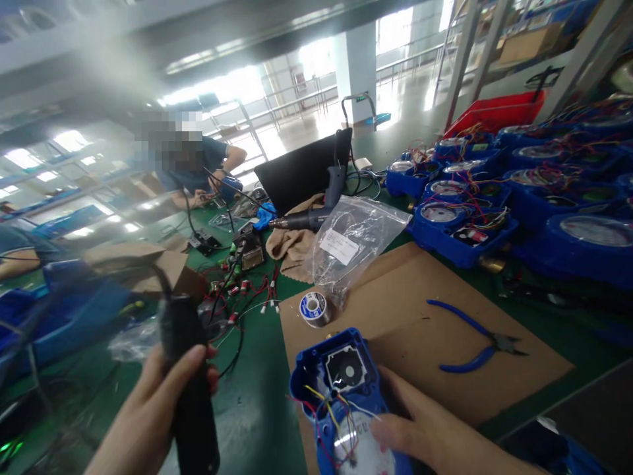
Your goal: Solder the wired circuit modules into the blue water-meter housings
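Left hand (pixel 148 409) low at the near edge of the bench, fingers and thumb wrapped tight round a black, long-bodied handheld tool (pixel 188 376), held roughly upright; a dark cord runs up from its top end. What kind of tool it is cannot be told, since the picture is blurred there.

Right hand (pixel 435 435) lies on an open blue plastic meter housing (pixel 341 389), thumb and fingers pressed against its near right side, grasping it. Housing sits on the near left corner of a brown cardboard sheet (pixel 425 323) laid over the green bench mat (pixel 257 396). Inside the housing: a square black-and-white part and loose red, yellow and white wires.

On the cardboard, well apart from the hands: blue-handled pliers (pixel 475 336) lying flat to the right; a small spool of solder wire (pixel 314 308) at the far left edge; just behind the spool, touching it, a crumpled clear plastic bag with a white label (pixel 351 241).

Beyond: a grey heat gun (pixel 316 211) resting on a tan cloth (pixel 291 247), with a black upright panel (pixel 301 171) behind it. Left of the cloth, a tangle of red and black leads with small connectors (pixel 242 290). Right side of the bench crowded with rows of blue meter bodies with wiring (pixel 459 224); a red crate (pixel 499 112) behind those.

Another person in a blue shirt (pixel 198 168) works at the far left end of the bench, hands down at the surface.
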Action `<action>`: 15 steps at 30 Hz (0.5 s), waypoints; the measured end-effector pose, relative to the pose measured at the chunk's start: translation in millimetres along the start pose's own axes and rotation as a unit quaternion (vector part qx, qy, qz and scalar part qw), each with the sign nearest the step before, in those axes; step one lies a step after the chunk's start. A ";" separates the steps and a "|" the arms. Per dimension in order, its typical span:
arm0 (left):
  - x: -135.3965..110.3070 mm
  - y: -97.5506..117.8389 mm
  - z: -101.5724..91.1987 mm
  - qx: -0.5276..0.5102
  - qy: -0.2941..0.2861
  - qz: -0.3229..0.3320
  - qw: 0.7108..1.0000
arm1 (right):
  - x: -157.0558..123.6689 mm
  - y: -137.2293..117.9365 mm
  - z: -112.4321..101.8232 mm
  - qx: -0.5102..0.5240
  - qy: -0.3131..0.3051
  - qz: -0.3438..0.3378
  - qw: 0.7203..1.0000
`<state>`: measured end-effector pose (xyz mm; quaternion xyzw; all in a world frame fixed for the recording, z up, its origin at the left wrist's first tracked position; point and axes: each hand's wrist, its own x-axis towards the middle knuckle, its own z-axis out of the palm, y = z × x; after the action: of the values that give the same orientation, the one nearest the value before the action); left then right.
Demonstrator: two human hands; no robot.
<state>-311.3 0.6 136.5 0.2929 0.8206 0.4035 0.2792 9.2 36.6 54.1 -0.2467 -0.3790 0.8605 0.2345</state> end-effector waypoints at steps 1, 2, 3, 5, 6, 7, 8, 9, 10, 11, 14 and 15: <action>2.3 -16.4 5.9 0.051 -0.034 -0.009 0.998 | -1.6 3.6 2.7 0.010 0.015 -0.009 1.000; 5.1 -31.7 11.8 0.110 -0.046 0.001 0.993 | -3.2 7.3 5.7 0.020 0.032 -0.021 0.999; 8.0 -45.4 17.0 0.174 -0.041 0.026 0.984 | -5.0 11.1 8.8 0.028 0.049 -0.035 0.998; 12.2 -66.2 25.2 0.257 -0.004 0.087 0.962 | -8.9 17.9 14.4 0.025 0.079 -0.060 0.995; 12.3 -73.4 28.2 0.280 0.009 0.101 0.955 | -11.0 20.6 16.8 0.022 0.095 -0.071 0.993; 10.6 -79.1 30.8 0.295 0.014 0.114 0.948 | -13.1 22.6 18.9 0.022 0.109 -0.081 0.990; 6.8 -83.9 33.4 0.316 0.019 0.125 0.940 | -15.1 23.7 20.9 0.024 0.122 -0.087 0.988; 0.9 -88.6 36.4 0.349 0.028 0.143 0.926 | -16.9 24.0 22.8 0.027 0.133 -0.092 0.987; -7.0 -93.8 40.2 0.386 0.046 0.169 0.906 | -18.5 23.3 24.8 0.029 0.141 -0.095 0.985; -17.0 -99.8 45.0 0.418 0.070 0.199 0.884 | -19.7 22.1 26.7 0.030 0.146 -0.095 0.984; -57.1 -121.5 66.3 0.416 0.126 0.285 0.855 | -20.7 17.5 31.5 0.023 0.164 -0.089 0.982; -72.7 -127.8 74.3 0.375 0.128 0.311 0.864 | -20.4 16.9 32.3 0.027 0.165 -0.090 0.982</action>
<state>-243.5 -77.9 8.5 0.5611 0.8050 0.1655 -0.0988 1.8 -3.0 65.2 -0.3433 -0.3323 0.7935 0.3768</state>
